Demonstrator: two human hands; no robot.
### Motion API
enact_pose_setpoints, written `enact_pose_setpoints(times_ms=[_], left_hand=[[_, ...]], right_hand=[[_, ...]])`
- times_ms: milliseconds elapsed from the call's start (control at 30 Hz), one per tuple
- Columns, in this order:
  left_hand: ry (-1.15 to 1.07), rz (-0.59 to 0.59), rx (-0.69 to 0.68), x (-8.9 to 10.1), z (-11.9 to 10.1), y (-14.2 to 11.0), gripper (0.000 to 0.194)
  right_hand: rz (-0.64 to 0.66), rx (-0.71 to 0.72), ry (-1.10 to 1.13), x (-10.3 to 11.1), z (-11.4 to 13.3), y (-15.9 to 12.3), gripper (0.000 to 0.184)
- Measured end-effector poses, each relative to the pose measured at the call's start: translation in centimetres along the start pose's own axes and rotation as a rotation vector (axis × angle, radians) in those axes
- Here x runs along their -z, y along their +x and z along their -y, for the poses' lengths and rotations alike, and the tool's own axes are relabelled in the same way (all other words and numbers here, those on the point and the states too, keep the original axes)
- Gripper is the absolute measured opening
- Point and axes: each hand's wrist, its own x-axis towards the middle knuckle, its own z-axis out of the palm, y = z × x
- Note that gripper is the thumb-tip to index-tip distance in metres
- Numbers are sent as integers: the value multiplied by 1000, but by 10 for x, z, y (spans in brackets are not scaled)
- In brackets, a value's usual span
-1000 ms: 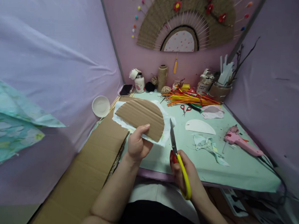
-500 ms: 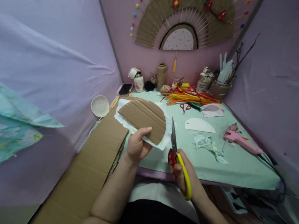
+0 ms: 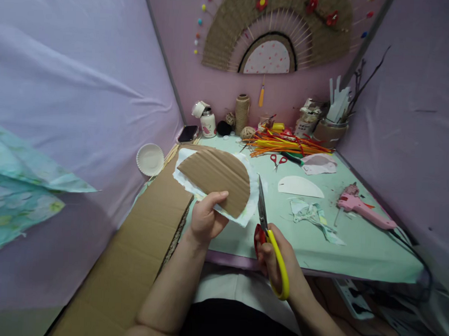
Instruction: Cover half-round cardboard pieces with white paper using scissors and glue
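cardboard semicircle (image 3: 216, 180) lies over the pale floral cloth (image 3: 250, 209), both pinched at the lower edge, about 6 o'clock, by the left hand (image 3: 209, 217), thumb on top. the right hand (image 3: 274, 256) is curled round the handles of the yellow-and-red scissors (image 3: 262, 210), at 4 o'clock from the cardboard. compared with a second ago, cardboard and cloth have shifted slightly toward 4 o'clock. a white half-round piece (image 3: 301, 186) rests at 3 o'clock.
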Motion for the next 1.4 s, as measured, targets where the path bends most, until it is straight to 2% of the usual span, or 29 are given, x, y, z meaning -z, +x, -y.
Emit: enact_pose_setpoints(times_ms=[267, 533, 767, 1033, 1400], left_hand=[[-50, -63, -54, -4, -3, 1, 18], [20, 6, -33, 6, -3, 5, 23], [41, 60, -77, 8, -3, 6, 41], [59, 46, -86, 9, -4, 6, 43], [73, 28, -111, 9, -8, 7, 46]], right_hand=[[-25, -24, 5, -1, -1, -1, 58], [50, 18, 8, 2, 1, -3, 57], [46, 20, 11, 3, -2, -2, 58], [45, 23, -17, 4, -1, -2, 61], [-18, -37, 9, 0, -1, -3, 52]])
